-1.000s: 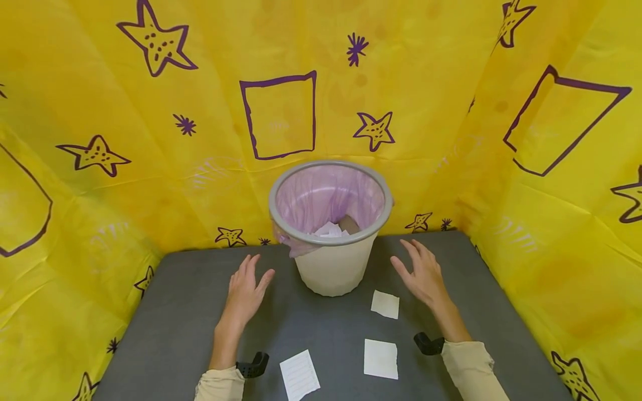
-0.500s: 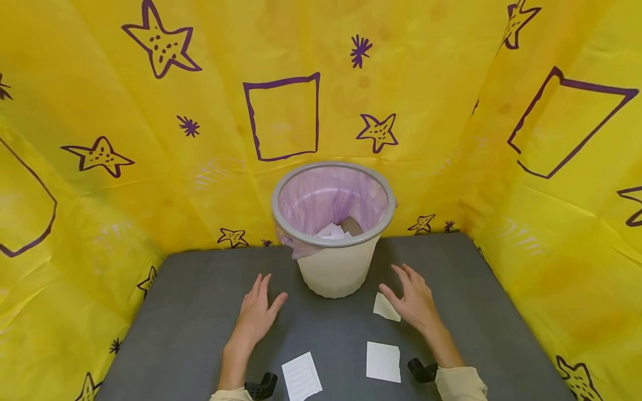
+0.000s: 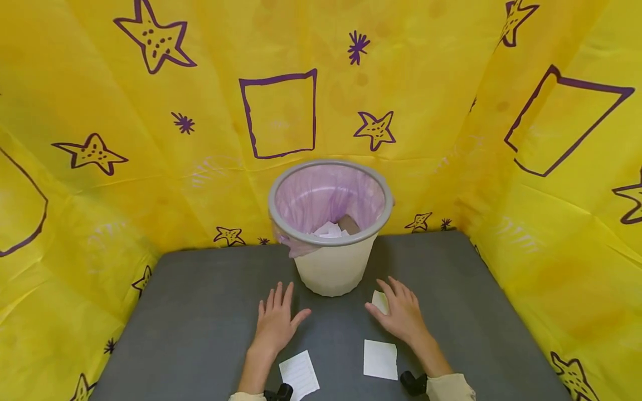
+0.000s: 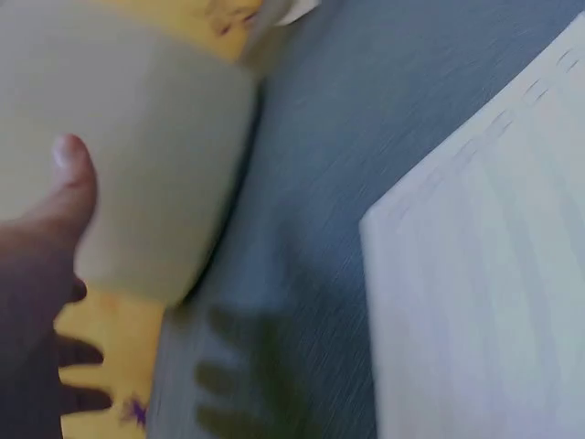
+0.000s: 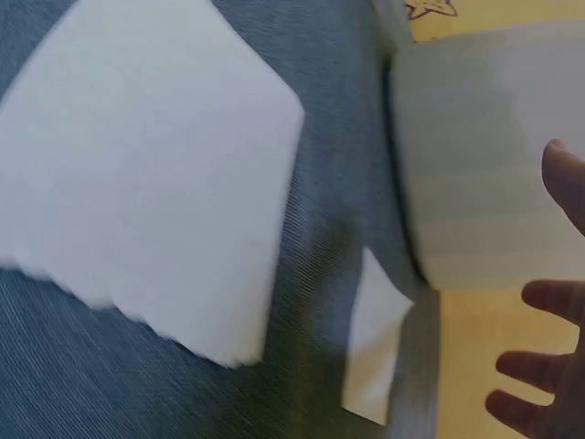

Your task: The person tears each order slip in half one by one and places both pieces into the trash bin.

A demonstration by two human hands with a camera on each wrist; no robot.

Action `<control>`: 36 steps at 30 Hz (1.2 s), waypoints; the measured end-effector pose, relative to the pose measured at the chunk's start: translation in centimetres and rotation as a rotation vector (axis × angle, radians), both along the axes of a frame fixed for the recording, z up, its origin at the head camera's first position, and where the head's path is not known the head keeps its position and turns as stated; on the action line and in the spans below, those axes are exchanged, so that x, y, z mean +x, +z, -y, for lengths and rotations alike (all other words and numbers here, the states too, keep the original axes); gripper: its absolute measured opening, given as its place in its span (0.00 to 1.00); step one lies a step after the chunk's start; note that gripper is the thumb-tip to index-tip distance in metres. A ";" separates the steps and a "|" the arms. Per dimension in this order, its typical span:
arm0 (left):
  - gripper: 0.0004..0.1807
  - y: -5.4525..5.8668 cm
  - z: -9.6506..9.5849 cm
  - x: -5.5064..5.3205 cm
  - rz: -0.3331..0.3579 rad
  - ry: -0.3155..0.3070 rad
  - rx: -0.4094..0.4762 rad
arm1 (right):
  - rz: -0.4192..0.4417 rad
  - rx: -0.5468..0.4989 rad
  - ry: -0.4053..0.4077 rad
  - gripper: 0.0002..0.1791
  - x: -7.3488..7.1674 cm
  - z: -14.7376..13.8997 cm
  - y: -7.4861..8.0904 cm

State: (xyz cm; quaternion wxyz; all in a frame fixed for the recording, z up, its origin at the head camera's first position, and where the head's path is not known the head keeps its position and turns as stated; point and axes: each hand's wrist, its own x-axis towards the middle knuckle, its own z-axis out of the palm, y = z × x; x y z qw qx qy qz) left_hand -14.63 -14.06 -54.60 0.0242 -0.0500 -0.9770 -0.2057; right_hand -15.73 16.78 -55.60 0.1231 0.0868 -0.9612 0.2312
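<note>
"News from the head view?"

"The left grip [image 3: 275,327] and right grip [image 3: 402,317] have been brought nearer each other than a second ago. Both are loose, nothing held. The small paper [image 3: 379,301] is partly hidden by the right grip, near the bin [image 3: 331,271]."

"Left wrist view?"

"The lined paper [image 4: 480,283] is seen flat on the tabletop [image 4: 315,119], untouched."

"Right wrist view?"

"The plain paper [image 5: 155,174] is left alone too. So the papers can likely be reached more easily now."
</note>
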 end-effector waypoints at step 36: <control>0.30 -1.5 -6.3 1.3 -0.158 -0.042 0.125 | -0.038 0.030 -0.010 0.41 0.9 1.0 -2.1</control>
